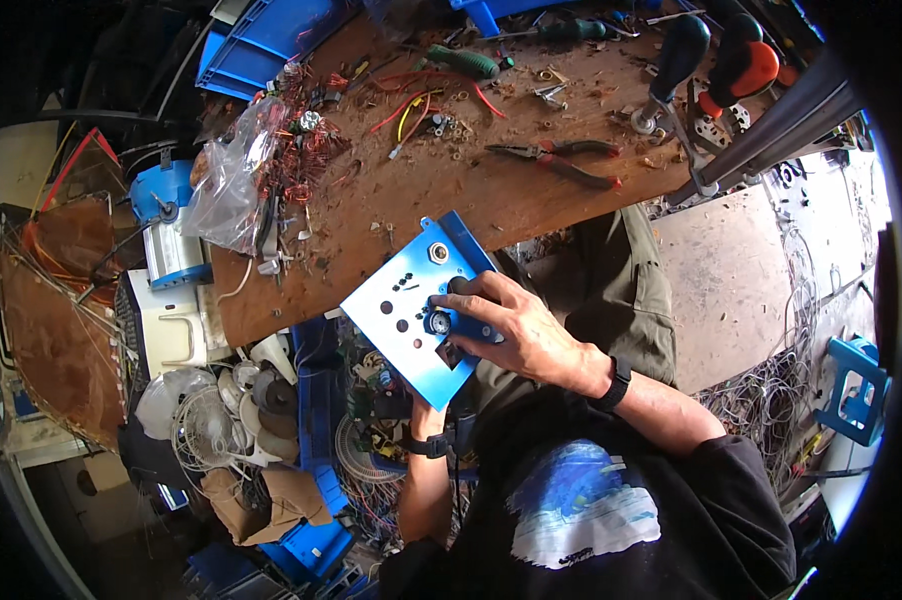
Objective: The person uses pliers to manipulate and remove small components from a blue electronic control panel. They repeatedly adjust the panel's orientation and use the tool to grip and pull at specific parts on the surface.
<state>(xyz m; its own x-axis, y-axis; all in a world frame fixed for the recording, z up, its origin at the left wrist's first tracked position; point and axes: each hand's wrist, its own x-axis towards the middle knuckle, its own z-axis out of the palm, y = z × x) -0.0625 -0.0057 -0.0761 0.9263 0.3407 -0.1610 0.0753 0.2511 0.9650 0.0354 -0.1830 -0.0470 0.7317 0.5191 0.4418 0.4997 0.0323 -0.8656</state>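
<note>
A blue metal panel (381, 305) with several round holes and a square cut-out is tilted in front of me, beside the bench's near edge. My left hand (430, 416) grips it from behind at the lower edge; the panel hides those fingers. My right hand (519, 325) reaches over the panel's right side. Its thumb and index finger are bent around a small round dial (439, 323) set in the face. A silver round fitting (438, 253) sits near the upper corner.
Pliers (546, 151), a green-handled screwdriver (463, 62), wire bits and small hardware litter the wooden bench (411, 190). A clear plastic bag (233, 185) and copper wire lie at left. Fan parts (206, 420) and a cardboard box (261, 500) stand at lower left. Cables tangle at right.
</note>
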